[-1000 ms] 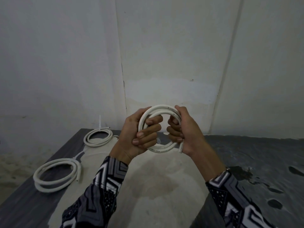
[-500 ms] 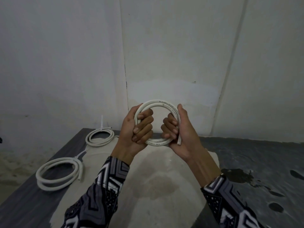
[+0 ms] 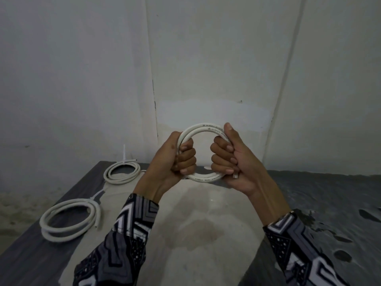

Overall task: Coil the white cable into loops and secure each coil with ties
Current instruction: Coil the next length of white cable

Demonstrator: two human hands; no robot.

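A white cable coil (image 3: 203, 129) of two or three loops is held upright in front of me, above the table. My left hand (image 3: 175, 159) grips its left side with fingers curled through the ring. My right hand (image 3: 233, 159) grips the right side, thumb pressed along the top of the loops; a cut cable end pokes out below its palm. Two other white coils lie on the table to the left, each with a white tie sticking out: a near one (image 3: 70, 219) and a far one (image 3: 121, 172).
The dark grey table (image 3: 41, 254) has a pale dusty patch (image 3: 198, 234) in the middle and dark wet-looking spots at the right. Its left edge runs diagonally beside the near coil. A plain white wall stands close behind the table.
Both hands have lifted the coil a little and pulled its sides apart, so the ring looks rounder and wider. The coils on the table have not moved.
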